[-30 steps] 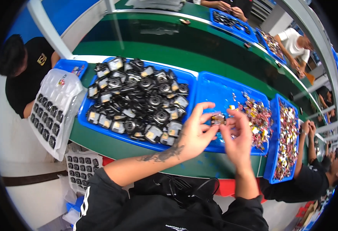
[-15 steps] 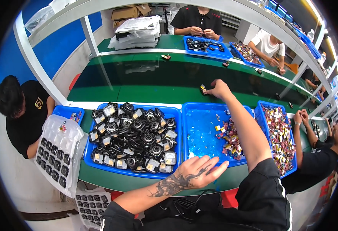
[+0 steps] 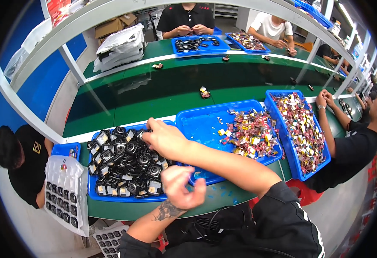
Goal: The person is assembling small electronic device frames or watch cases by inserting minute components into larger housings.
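My right hand [image 3: 164, 138] reaches across to the left blue tray [image 3: 171, 122], its fingers bent down at the upper right of a heap of black watch casings [image 3: 130, 157]. Its fingertips are partly hidden, so whether they grip a casing does not show. Some casings have round backs and others pale square parts. Nearer to me, my left hand [image 3: 180, 188] hovers by the tray's lower right corner, blurred by motion. Its thumb stands apart from the bent fingers, and I see nothing in it. On the green belt lies a small red, yellow and white electronic part [image 3: 204, 92].
A middle blue tray [image 3: 197, 117] and a right blue tray [image 3: 288, 148] hold many small colourful parts. A white moulded tray [image 3: 64, 172] with black casings stands at left. Co-workers sit across, left and right. A white frame [image 3: 74, 64] crosses above.
My right hand has left the small part on the belt and swung left and nearer, to the casings. My left hand has moved left. The view has shifted.
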The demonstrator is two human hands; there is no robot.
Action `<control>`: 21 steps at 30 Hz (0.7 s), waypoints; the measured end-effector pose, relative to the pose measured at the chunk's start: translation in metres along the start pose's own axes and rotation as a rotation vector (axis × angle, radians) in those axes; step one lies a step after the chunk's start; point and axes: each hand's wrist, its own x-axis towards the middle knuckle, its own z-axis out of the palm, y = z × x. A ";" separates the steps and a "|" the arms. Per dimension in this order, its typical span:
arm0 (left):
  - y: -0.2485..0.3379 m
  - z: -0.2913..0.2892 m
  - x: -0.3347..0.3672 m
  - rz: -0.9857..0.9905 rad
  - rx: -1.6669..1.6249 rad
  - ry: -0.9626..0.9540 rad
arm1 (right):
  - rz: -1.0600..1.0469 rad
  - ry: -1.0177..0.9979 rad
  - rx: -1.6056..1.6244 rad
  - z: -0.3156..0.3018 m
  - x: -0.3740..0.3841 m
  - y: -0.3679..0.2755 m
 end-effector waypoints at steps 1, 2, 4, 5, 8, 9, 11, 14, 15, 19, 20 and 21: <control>-0.003 0.001 0.000 -0.039 -0.004 0.070 | 0.034 -0.026 0.054 0.002 -0.004 0.001; -0.004 -0.001 0.002 -0.132 -0.041 0.112 | 0.039 -0.014 0.050 0.002 -0.007 0.004; -0.004 -0.002 0.014 -0.268 -0.055 0.208 | 0.141 -0.074 0.057 -0.005 -0.009 0.000; -0.007 -0.004 0.013 -0.269 -0.058 0.227 | 0.116 -0.101 0.012 -0.002 -0.009 0.002; -0.012 0.001 0.014 -0.281 -0.106 0.308 | 0.129 -0.044 0.115 -0.002 -0.014 0.003; -0.011 -0.001 0.016 -0.351 -0.085 0.357 | 0.160 0.048 0.171 -0.006 -0.015 0.002; -0.013 -0.002 0.020 -0.560 -0.085 0.426 | 0.177 0.295 0.235 -0.030 -0.025 -0.010; -0.025 -0.012 0.023 -1.073 -0.721 0.099 | 0.082 0.379 0.146 -0.071 -0.065 -0.021; -0.016 -0.003 0.029 -1.217 -0.880 0.063 | 0.053 0.344 0.144 -0.074 -0.078 -0.023; -0.009 0.004 0.026 -1.313 -0.941 -0.065 | 0.056 0.291 0.176 -0.104 -0.120 -0.025; -0.015 0.000 0.025 -1.343 -0.925 -0.143 | 0.159 0.377 0.116 -0.107 -0.132 -0.007; -0.019 -0.007 0.022 -1.383 -0.881 -0.168 | 0.270 0.459 -0.011 -0.111 -0.139 0.011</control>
